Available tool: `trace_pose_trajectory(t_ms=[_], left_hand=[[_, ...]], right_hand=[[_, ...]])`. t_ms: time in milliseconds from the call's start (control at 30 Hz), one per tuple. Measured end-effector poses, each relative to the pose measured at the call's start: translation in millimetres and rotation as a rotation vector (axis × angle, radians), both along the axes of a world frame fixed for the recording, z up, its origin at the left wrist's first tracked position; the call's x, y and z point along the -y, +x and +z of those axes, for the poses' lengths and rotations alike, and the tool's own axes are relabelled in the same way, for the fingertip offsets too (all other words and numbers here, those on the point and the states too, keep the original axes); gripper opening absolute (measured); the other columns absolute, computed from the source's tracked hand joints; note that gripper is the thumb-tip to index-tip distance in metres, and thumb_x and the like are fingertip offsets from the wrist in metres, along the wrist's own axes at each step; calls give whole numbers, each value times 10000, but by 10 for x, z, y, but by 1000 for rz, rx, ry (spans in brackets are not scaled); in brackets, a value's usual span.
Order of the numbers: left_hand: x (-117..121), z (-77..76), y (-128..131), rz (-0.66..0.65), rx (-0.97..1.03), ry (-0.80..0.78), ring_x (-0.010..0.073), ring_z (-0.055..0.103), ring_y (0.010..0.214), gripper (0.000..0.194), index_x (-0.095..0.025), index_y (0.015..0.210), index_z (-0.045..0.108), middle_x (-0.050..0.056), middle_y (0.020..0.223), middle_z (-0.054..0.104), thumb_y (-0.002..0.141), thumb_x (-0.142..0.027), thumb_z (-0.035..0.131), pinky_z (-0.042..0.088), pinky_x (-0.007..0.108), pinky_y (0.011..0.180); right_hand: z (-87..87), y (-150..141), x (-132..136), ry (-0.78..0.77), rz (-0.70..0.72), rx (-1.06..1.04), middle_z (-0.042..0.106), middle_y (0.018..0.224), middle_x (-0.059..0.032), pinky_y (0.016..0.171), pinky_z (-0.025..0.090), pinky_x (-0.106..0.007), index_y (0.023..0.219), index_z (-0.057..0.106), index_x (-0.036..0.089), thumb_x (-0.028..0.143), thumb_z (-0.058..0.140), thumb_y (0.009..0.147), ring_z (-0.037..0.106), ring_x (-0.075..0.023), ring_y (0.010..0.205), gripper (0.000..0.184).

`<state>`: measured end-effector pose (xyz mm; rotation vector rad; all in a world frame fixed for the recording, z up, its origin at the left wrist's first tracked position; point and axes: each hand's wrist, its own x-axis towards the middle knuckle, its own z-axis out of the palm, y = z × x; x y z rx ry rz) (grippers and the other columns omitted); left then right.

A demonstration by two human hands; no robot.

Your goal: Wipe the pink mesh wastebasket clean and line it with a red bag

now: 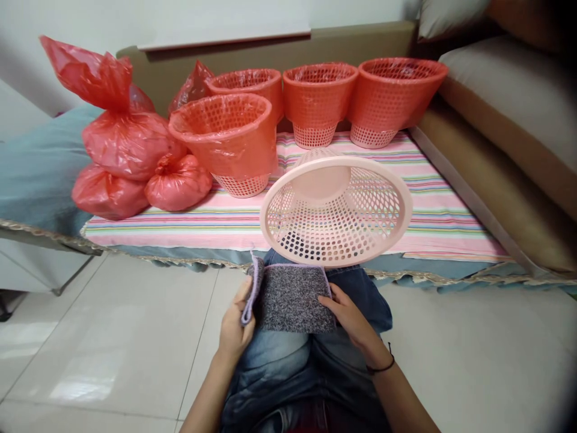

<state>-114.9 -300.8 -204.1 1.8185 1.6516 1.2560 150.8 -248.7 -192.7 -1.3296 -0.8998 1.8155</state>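
Note:
A dark grey speckled cloth (295,299) with lilac edging lies across my lap, its left part folded up. My left hand (237,319) is closed around the folded left side, with the lilac edge showing beside the fingers. At the opposite edge my right hand (345,310) pinches the cloth, thumb on top and fingers behind. Just beyond the cloth, a pale pink perforated plastic basket (336,255) rests on its side, its wide mouth toward me. Neither hand touches the basket.
Several pink baskets lined with red bags, such as the front one (225,147), stand on a striped cloth (451,207). Tied, filled red bags (128,144) are piled at left. Large cushions (509,96) lean at right. A tiled floor (148,325) lies below.

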Motion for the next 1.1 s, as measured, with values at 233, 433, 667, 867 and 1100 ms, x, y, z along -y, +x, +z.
trace_pose_trajectory(t_ms=[233, 433, 667, 867, 1100], left_hand=[[-88, 86, 134, -446, -450, -46, 295, 231, 1472, 94, -183, 872, 498, 169, 1537, 366, 825, -103, 517, 347, 513, 1152], [-233, 229, 218, -359, -193, -201, 262, 245, 1471, 169, -196, 918, 531, 123, 1529, 396, 973, -269, 389, 323, 501, 1155], [-316, 98, 589, -304, -383, -191, 235, 174, 1492, 482, -180, 1462, 297, 137, 1572, 310, 990, -254, 361, 193, 547, 1199], [-206, 127, 842, -279, -436, -131, 238, 230, 1477, 503, -164, 1481, 314, 136, 1547, 359, 984, -228, 360, 265, 516, 1180], [-174, 213, 932, -127, -228, -268, 300, 579, 1085, 408, -143, 1269, 615, 154, 1114, 652, 932, -327, 478, 449, 510, 966]], right_hand=[[-13, 9, 3, 6, 8, -1, 701, 1127, -45, 1003, 430, -436, 1088, 643, 243, 451, 745, 673, 601, -278, 1109, 476], [28, -35, 17, 12, -30, -33, 698, 1147, -55, 998, 429, -432, 1119, 642, 215, 420, 748, 668, 604, -278, 1102, 507], [318, -54, 72, 31, -94, -135, 704, 1149, -36, 941, 475, -385, 1144, 655, 257, 356, 754, 678, 626, -262, 1088, 487], [448, 41, 131, -22, -231, -110, 727, 1056, -32, 895, 494, -350, 1081, 695, 250, 332, 755, 636, 653, -249, 1022, 456], [504, -249, 118, 81, -177, -47, 702, 1129, -55, 911, 495, -369, 1140, 642, 218, 359, 733, 663, 639, -246, 1033, 505]])
